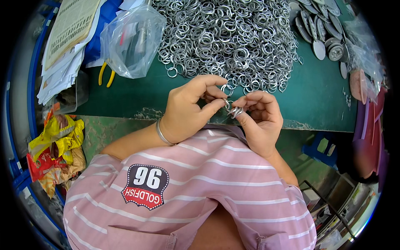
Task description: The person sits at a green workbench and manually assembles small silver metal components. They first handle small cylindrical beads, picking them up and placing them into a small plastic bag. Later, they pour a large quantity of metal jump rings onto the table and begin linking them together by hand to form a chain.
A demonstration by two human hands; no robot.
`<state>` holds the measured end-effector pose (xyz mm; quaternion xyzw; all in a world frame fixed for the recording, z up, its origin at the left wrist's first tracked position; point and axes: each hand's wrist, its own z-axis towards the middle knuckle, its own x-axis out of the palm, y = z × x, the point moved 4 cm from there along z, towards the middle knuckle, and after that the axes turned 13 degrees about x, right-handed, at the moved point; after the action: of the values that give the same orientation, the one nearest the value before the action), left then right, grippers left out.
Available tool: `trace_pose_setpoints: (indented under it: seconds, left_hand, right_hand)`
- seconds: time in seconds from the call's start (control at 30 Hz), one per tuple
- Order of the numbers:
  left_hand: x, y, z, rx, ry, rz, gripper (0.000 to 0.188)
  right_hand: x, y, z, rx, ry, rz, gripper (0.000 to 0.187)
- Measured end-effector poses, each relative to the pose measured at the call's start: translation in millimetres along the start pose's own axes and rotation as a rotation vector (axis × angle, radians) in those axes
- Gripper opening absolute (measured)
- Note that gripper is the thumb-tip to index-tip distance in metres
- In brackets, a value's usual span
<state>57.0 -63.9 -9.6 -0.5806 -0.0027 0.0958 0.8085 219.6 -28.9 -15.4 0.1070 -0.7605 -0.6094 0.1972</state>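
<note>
White number and lettering on black-and-red shirt badge (144, 187)

We hold our left hand (187, 101) and right hand (264, 123) close together in front of us, fingertips nearly meeting. Our left arm (133, 134) slants in from the left, and that hand pinches with its thumb (211, 107), index finger (206, 80) arched above. Our right arm (284, 166) rises more steeply; its thumb (247, 123) points up and leftward, pinching, with the other fingers (262, 99) curled.
</note>
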Motion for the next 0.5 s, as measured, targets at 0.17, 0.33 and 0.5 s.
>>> trace_pose_setpoints:
  seconds: [0.17,0.33,0.5]
  left_hand:
    - [-3.2,-15.7,3.2,0.276,0.034,0.351,0.041]
    - [0.6,-24.2,5.7,0.426,0.059,0.392,0.035]
    - [-5.1,-17.6,4.4,0.183,0.283,0.292,0.016]
  right_hand:
    - [0.5,-0.4,2.4,-0.009,0.022,-0.060,0.034]
    - [-0.9,1.0,-0.8,-0.008,-0.035,-0.067,0.027]
    - [-32.2,22.8,0.3,-0.092,-0.096,-0.527,0.019]
